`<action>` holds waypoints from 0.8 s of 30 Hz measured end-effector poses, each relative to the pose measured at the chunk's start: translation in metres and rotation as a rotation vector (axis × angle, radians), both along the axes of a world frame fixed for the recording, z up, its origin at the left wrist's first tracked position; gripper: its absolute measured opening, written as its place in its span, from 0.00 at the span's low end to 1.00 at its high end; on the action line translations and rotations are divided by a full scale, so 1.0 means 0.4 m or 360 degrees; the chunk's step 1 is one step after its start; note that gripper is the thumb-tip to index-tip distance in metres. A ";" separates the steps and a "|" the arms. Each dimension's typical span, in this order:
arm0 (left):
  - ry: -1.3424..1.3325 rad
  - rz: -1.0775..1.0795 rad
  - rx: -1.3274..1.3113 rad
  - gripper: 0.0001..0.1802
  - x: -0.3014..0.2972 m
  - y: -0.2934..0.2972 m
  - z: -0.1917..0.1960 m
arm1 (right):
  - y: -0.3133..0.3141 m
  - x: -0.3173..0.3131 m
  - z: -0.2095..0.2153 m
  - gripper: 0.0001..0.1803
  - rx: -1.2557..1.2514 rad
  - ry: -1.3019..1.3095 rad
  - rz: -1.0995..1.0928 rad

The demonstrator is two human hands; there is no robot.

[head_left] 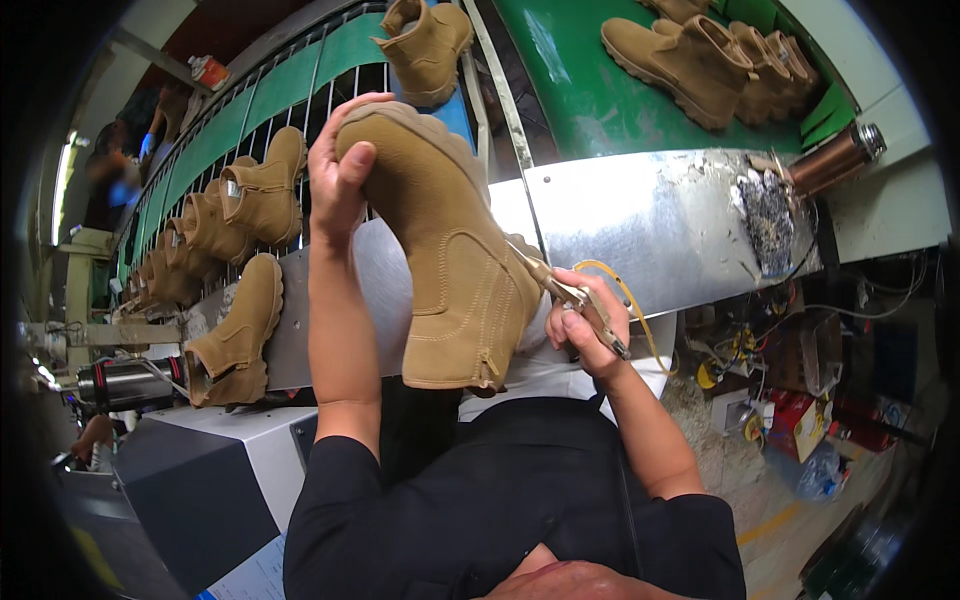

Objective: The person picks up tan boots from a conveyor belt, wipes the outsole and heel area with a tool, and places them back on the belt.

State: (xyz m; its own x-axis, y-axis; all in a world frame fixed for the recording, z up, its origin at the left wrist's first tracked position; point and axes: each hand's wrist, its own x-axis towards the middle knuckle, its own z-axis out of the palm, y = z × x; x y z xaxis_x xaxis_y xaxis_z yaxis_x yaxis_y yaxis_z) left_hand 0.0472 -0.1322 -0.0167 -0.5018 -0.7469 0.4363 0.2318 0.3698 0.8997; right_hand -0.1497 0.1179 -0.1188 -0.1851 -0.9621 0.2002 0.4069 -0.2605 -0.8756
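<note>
A tan ankle boot (445, 240) with a side zip and stitched seams is held up over the metal bench, toe pointing away and shaft opening toward me. My left hand (340, 170) is closed around its toe end, thumb on the upper. In my right hand (592, 318) is a small metal air gun (572, 292) with a pointed nozzle. Its tip is close to the boot's right side; whether it touches, I cannot tell. A yellow hose (635, 300) curves beside that hand. Part of another tan piece shows behind the held boot.
More tan boots (268, 195) stand along a roller rack at left, with a single boot (235, 335) nearer. One boot (425, 50) sits beyond my left hand. Several boots (690, 65) rest on the green belt (560, 90). A copper-coloured cylinder (838, 160) sits beyond the metal bench (650, 230).
</note>
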 end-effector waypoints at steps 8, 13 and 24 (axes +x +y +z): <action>0.0049 0.0276 0.0105 0.45 0.074 -0.016 -0.063 | 0.043 -0.004 -0.039 0.22 0.0141 -0.0113 0.0034; 0.0182 0.0455 0.0325 0.36 0.170 -0.002 -0.147 | 0.063 -0.008 -0.057 0.21 0.0234 -0.0149 -0.0029; -0.0107 0.1204 0.1029 0.29 0.356 0.303 -0.237 | -0.028 0.053 -0.056 0.20 0.0209 0.0141 -0.0207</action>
State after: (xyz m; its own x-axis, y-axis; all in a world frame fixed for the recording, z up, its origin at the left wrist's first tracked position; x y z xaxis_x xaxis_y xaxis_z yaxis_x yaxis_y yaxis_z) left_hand 0.1894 -0.0108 -0.1113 0.1956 -0.9641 -0.1793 0.0786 -0.1669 0.9828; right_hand -0.1287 0.1066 -0.1413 -0.2970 -0.9501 0.0959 0.2969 -0.1873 -0.9364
